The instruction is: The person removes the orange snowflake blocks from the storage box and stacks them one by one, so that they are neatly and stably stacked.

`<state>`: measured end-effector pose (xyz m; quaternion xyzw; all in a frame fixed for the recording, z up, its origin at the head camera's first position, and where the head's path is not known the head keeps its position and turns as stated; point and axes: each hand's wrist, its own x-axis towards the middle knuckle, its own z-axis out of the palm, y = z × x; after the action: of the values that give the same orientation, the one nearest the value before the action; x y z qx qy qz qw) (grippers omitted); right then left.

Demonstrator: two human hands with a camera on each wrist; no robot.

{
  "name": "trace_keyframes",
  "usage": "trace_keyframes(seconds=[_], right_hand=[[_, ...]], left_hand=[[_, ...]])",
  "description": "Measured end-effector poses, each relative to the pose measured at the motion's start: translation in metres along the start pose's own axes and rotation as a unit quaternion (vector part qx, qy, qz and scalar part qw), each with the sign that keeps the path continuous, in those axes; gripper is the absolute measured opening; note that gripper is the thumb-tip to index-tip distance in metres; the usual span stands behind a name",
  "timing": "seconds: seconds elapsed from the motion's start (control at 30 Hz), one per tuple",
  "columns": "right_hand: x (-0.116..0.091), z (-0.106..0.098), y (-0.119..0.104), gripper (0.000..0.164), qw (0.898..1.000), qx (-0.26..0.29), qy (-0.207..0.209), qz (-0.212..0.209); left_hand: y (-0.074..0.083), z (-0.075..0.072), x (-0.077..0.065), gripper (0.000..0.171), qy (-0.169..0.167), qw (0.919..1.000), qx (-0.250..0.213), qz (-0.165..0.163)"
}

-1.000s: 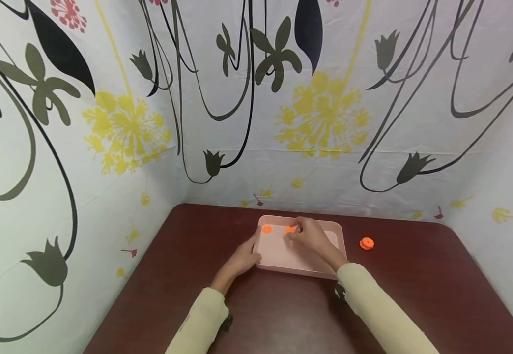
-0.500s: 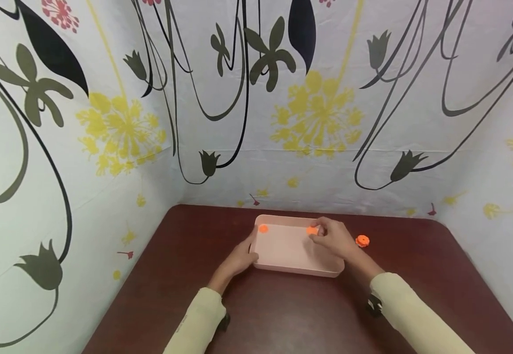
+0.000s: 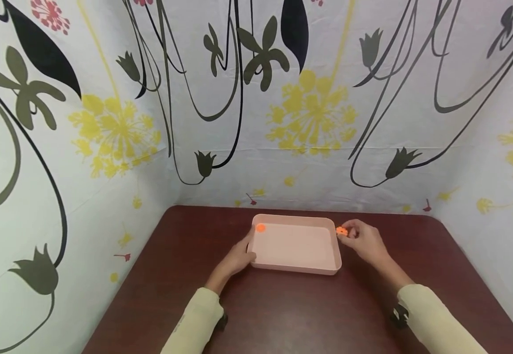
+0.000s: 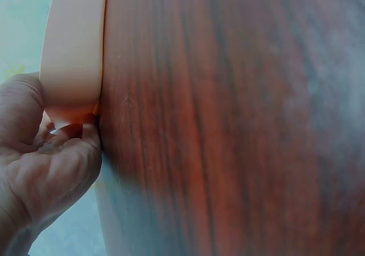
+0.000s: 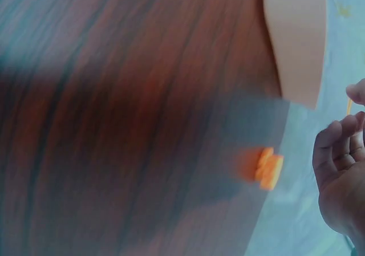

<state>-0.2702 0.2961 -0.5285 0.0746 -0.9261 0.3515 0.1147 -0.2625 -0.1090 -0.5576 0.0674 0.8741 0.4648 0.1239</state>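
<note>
A shallow pink tray lies on the table. My left hand grips its left end; in the left wrist view the thumb is at the rim and the fingers curl in below the tray wall. One orange round piece lies in the tray's far left corner. Just past the right rim, my right hand pinches a flat, flower-shaped orange piece between thumb and fingers. The right wrist view shows a small stack of orange pieces on the table near this hand, which hides it in the head view.
The dark red-brown table has rounded far corners. Flower-printed cloth hangs along its back and both sides.
My right hand has carried the flower-shaped piece rightward from over the tray to just beyond its right rim. The left hand keeps its grip, and the other piece stays in the tray's corner.
</note>
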Motion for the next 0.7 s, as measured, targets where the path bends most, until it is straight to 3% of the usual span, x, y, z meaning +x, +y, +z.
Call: trace_keyframes(seconds=[0.33, 0.7], right_hand=[[-0.003, -0.013, 0.035, 0.039, 0.997, -0.042, 0.009, 0.061], [-0.007, -0.015, 0.051, 0.044, 0.995, -0.020, -0.001, 0.103]], left_hand=[[-0.004, 0.000, 0.001, 0.098, 0.006, 1.0000, 0.003, 0.007], [-0.003, 0.002, 0.000, 0.098, 0.003, 0.9999, -0.012, 0.009]])
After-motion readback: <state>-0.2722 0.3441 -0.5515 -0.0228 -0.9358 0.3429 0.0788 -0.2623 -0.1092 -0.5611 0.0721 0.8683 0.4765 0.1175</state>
